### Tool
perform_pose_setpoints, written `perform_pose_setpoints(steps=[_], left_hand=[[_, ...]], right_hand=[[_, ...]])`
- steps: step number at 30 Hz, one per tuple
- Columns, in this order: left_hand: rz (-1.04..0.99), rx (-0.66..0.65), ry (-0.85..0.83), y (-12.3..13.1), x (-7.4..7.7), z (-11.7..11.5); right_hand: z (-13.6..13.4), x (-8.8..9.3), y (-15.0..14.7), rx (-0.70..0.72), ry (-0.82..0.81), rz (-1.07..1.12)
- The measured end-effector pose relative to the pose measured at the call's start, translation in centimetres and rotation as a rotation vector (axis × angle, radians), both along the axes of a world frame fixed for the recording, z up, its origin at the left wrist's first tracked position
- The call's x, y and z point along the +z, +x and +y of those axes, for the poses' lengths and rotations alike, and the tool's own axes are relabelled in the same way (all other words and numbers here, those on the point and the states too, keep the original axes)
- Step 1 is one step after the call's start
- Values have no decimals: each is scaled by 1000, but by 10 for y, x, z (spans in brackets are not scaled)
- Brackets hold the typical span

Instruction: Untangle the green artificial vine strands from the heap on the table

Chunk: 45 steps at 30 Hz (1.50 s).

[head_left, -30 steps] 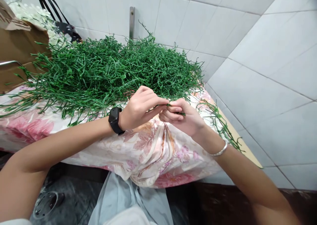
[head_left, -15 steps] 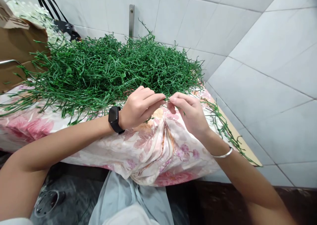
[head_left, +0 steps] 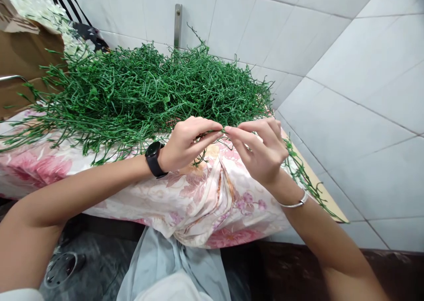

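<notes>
My left hand (head_left: 185,144) and right hand (head_left: 265,153) met above the table's front edge, the fingertips of both pinched on one small green sprig (head_left: 224,130) between them. At twelve o'clock from the sprig a heap (head_left: 149,89) of green stems lay on the floral cloth (head_left: 205,195), which hung over the edge toward six. White tiled wall (head_left: 347,93) closed the room at twelve and three. A box (head_left: 23,58) stood at ten.

— How is the room?
— White tiled walls (head_left: 265,27) meet in a corner at the far right; a metal strip (head_left: 178,23) stands upright on the far wall.
— Furniture?
— A table (head_left: 331,204), draped in floral cloth (head_left: 198,204) (pink blooms), over a dark floor (head_left: 99,257).
</notes>
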<state>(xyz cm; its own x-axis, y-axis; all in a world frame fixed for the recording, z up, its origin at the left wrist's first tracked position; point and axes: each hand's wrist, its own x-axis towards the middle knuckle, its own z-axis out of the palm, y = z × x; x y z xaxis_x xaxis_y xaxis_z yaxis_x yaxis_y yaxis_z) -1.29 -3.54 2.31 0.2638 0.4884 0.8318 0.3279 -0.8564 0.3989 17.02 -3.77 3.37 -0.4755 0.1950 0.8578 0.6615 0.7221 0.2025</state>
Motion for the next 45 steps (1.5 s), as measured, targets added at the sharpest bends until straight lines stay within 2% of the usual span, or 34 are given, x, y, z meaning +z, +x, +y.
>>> perform_pose_setpoints(steps=[7,12,16,20,22,24,29,33,37,41,45], left_hand=[[1,-10,-34,1,1,-2],[30,-37,-65,0,3,-6],[14,-154,-329,-1,9,-4],[30,-373,-660,-4,14,5],[-15,-464,-736,-5,15,9],[-88,-499,-751,-6,14,11],[-198,-480,-731,-5,13,9],[-245,-414,-689,-1,10,6],[-221,-314,-561,0,6,5],[-132,-189,-349,-1,3,2],[-51,-76,-117,-1,1,1]], right_hand=[[4,1,3,-30,126,-54],[1,7,-1,27,8,29],[1,7,-2,60,-42,67],[3,5,-1,48,-15,52],[4,5,-1,44,-3,49],[4,5,-1,46,-1,56],[5,5,0,60,-5,63],[4,5,-1,32,3,62],[1,4,-2,29,-17,75],[-3,4,-4,62,-188,130],[-6,6,-8,148,-482,273]])
